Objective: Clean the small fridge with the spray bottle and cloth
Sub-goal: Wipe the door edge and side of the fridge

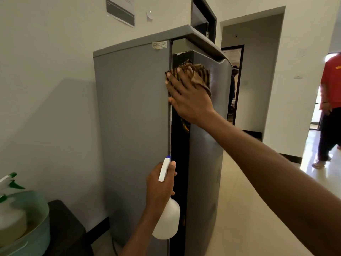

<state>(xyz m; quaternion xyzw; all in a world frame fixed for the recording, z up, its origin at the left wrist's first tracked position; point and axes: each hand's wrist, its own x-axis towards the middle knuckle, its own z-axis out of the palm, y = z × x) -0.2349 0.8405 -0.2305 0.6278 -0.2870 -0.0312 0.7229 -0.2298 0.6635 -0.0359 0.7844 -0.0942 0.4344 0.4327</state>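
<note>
Cloth: striped brown, soft and limp, bunched under the right hand, which lies flat with fingers spread, pressing it against the upper front corner of the small fridge where the grey side panel meets the dark gap at the door edge. No real grip needed there, palm pressure holds it; likely to slip or unbunch if pressure drops, so keep the wad under the palm rather than the trailing corner that hangs right of the hand. Spray bottle: white plastic, light, rigid enough, probably slick if wet. Left hand is curled round its neck, nozzle pointing up toward the fridge edge; can't tell if a finger is on the trigger. Neck is the right hold. It sits well below the right hand, just beside the same door gap. Fridge itself is heavy, stiff, won't shift under wiping. Left of the left hand, low down: a pale green basin with another sprayer in it. Far right of the right hand: a person in a red shirt in the hallway.
</note>
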